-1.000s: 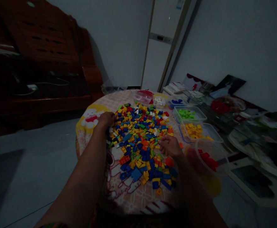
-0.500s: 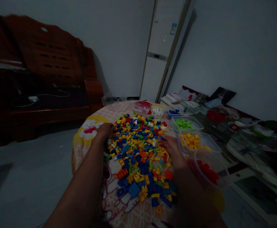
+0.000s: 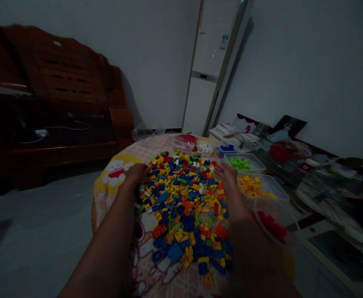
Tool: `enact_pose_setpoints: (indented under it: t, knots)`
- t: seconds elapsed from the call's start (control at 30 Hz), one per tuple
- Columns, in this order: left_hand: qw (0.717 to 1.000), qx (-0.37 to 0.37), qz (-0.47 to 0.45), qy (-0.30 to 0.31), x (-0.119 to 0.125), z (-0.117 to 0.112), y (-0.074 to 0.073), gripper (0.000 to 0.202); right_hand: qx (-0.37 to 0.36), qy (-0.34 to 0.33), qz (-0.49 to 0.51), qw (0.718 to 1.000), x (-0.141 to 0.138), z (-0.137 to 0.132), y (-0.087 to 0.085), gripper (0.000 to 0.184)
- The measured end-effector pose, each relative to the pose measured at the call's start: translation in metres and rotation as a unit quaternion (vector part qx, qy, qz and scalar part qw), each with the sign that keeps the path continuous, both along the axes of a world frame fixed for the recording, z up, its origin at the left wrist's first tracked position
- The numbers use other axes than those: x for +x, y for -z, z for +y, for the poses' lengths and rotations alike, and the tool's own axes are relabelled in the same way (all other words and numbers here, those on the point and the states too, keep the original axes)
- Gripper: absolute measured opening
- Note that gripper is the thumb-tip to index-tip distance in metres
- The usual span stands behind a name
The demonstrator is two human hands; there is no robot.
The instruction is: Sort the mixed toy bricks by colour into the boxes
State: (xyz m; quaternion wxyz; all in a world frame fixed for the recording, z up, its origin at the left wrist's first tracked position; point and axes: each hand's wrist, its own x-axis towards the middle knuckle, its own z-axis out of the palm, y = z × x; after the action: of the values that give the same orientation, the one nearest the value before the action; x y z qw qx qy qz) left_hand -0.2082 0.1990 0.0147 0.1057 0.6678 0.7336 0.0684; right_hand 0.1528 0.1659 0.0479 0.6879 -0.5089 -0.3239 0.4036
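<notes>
A wide heap of mixed toy building bricks (image 3: 183,203), in yellow, blue, green, red, orange and white, covers the middle of the cloth-covered round table (image 3: 181,285). At the heap's left edge rests my left hand (image 3: 137,174), fingers extended toward the bricks, with nothing visibly held; its fingertips are dim. Along the right far edge lies my right hand (image 3: 227,173), open, fingers stretched forward beside the bricks. It is close to the tub of yellow bricks (image 3: 252,185) and the tub of light green bricks (image 3: 240,163).
A clear tub of red bricks (image 3: 271,225) stands at the right edge. Farther back are blue bricks (image 3: 227,147), white pieces (image 3: 205,147) and a red-and-clear container (image 3: 186,142). A cluttered glass stand (image 3: 264,153) borders the table's right; a wooden bench (image 3: 76,95) is at left.
My right hand has moved away from me and slightly right, from the heap's right side to its farther edge, its fingers straighter. My left hand has barely shifted.
</notes>
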Motion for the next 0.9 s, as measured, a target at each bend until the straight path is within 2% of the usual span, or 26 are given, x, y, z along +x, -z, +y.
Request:
enact_pose_setpoints:
  t: [0.07, 0.13, 0.23, 0.37, 0.47, 0.57, 0.7, 0.83, 0.9]
  knots:
    - [1.0, -0.004, 0.003, -0.005, 0.001, 0.0, 0.0, 0.046, -0.039, -0.026, -0.017, 0.999, -0.006, -0.026, 0.012, 0.018]
    - [1.0, -0.004, 0.008, -0.007, 0.001, 0.001, 0.001, 0.046, -0.07, -0.052, -0.032, 0.996, -0.007, -0.05, 0.016, 0.015]
    - [1.0, -0.002, 0.009, -0.007, 0.002, 0.001, 0.001, 0.047, -0.082, -0.094, -0.102, 0.987, -0.004, -0.082, 0.013, 0.019]
    - [1.0, 0.006, 0.004, -0.01, 0.003, 0.0, 0.0, 0.048, -0.104, -0.169, -0.222, 0.955, -0.008, -0.109, 0.008, 0.023]
    - [1.0, 0.009, 0.006, -0.013, 0.005, -0.002, -0.001, 0.046, -0.135, -0.226, -0.283, 0.922, -0.021, -0.121, 0.012, 0.019]
    - [1.0, 0.007, 0.005, -0.015, 0.006, -0.004, -0.003, 0.046, -0.129, -0.278, -0.367, 0.878, -0.039, -0.128, 0.019, 0.012]
    - [1.0, 0.015, 0.003, -0.014, 0.005, -0.003, 0.0, 0.046, -0.084, -0.278, -0.49, 0.822, -0.057, -0.132, 0.025, 0.009]
    - [1.0, 0.023, 0.0, -0.012, 0.003, -0.001, 0.003, 0.045, -0.066, -0.286, -0.533, 0.793, -0.072, -0.133, 0.021, 0.019]
    - [1.0, 0.027, 0.004, -0.011, 0.003, 0.0, 0.004, 0.044, -0.056, -0.289, -0.572, 0.765, -0.081, -0.133, 0.02, 0.022]
